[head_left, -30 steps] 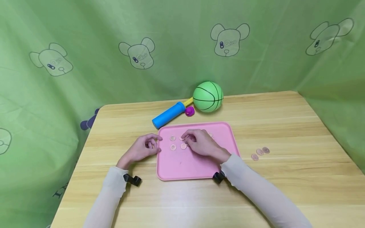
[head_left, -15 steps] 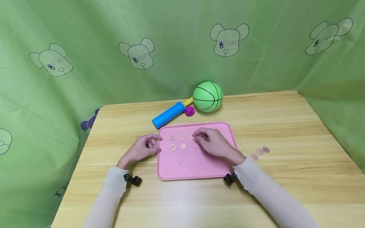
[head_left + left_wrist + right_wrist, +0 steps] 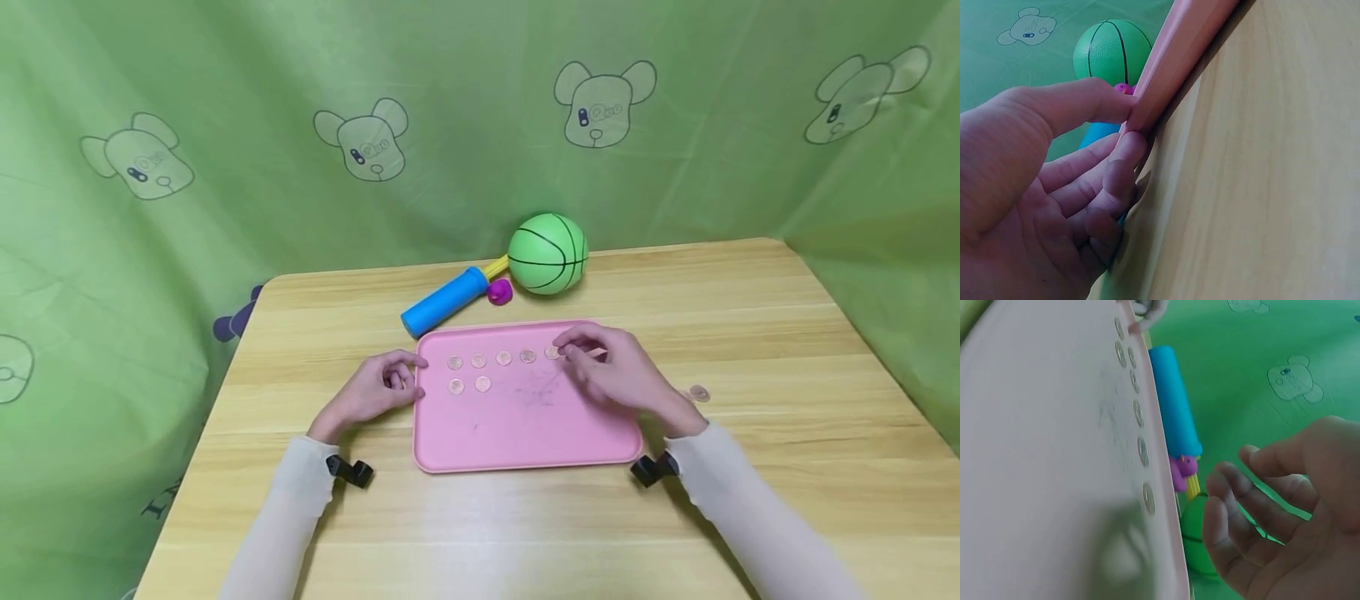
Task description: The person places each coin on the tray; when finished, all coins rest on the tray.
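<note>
A: Left hand (image 3: 378,390) first. How is it placed?
B: Left of centre in the head view. The tips of thumb and forefinger are rested against the left rim of a pink, rectangular, plastic-looking tray (image 3: 487,437); the fingers are loosely bent, not closed round it.
A: And the right hand (image 3: 618,367)?
B: Right of centre, over the tray's upper right part. Fingers released and curved, nothing seen grasped. A copper-coloured round coin (image 3: 551,352) is partly covered by the fingertips; contact cannot be told.
A: Coin count on the tray?
B: Seven. Five are set in an upper row (image 3: 503,357), two in a lower row (image 3: 482,384) at its left end.
A: Any on the pale wooden bench (image 3: 465,542)?
B: Right of the tray, one coin (image 3: 699,392) is clearly seen, another mostly hidden by the right wrist.
A: Upper middle?
B: A blue-and-yellow cylindrical pump (image 3: 446,302), a small purple duck (image 3: 1188,466) and a green black-lined ball (image 3: 547,258) are grouped there.
</note>
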The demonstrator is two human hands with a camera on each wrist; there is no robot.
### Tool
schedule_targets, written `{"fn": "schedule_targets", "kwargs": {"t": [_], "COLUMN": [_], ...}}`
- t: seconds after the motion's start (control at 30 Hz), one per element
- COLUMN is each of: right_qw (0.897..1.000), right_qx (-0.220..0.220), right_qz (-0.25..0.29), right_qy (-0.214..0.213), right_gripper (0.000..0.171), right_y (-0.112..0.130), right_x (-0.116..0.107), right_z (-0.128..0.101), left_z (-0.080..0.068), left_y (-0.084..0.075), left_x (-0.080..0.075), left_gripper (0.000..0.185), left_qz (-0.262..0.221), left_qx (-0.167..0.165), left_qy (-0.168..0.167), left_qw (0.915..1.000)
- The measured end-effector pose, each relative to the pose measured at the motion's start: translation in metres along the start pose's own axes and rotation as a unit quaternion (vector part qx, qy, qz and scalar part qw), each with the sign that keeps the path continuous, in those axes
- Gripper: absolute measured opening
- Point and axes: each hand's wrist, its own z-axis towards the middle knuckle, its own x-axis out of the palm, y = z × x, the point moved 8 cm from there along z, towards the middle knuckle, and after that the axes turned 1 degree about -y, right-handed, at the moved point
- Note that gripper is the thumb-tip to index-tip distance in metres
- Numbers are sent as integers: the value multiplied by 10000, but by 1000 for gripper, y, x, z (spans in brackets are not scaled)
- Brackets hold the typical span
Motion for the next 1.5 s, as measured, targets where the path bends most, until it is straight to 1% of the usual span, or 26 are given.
{"fn": "schedule_targets", "kwargs": {"t": [0.2,0.37,0.43,0.53,0.77,0.97,1.17,1.33,1.43,1.5], "right_qw": [9993,9989,9984,9971,9940,9883,9854,9859,9859,9849], "right_qx": [349,294,219,244,551,545,744,809,849,825], "right_qz": [-33,-235,-396,-616,-873,-1338,-1447,-1414,-1417,-1515], "right_qy": [-95,-263,-334,-384,-364,-498,-502,-393,-253,-157], "right_gripper": [26,24,23,23,23,25,31,38,41,42], "right_y": [-14,-24,-26,-35,-64,-80,-95,-108,-115,-119], "right_x": [-19,-35,-43,-55,-75,-93,-112,-118,-117,-115], "right_z": [-16,-28,-32,-35,-47,-59,-70,-77,-79,-81], "left_z": [2,1,1,0,1,1,1,1,1,1], "left_y": [-2,0,1,1,2,3,2,1,1,2], "left_x": [-1,-1,0,0,0,0,2,1,0,1], "left_gripper": [44,44,44,44,44,44,44,43,43,43], "left_qz": [32,-2,-7,-4,-47,-73,-68,-88,-76,-53], "left_qx": [66,21,-19,-17,62,30,79,61,23,-14], "left_qy": [41,13,9,0,0,-12,5,-5,2,12], "left_qw": [10000,10000,10000,10000,10000,10000,9999,9999,10000,10000]}}
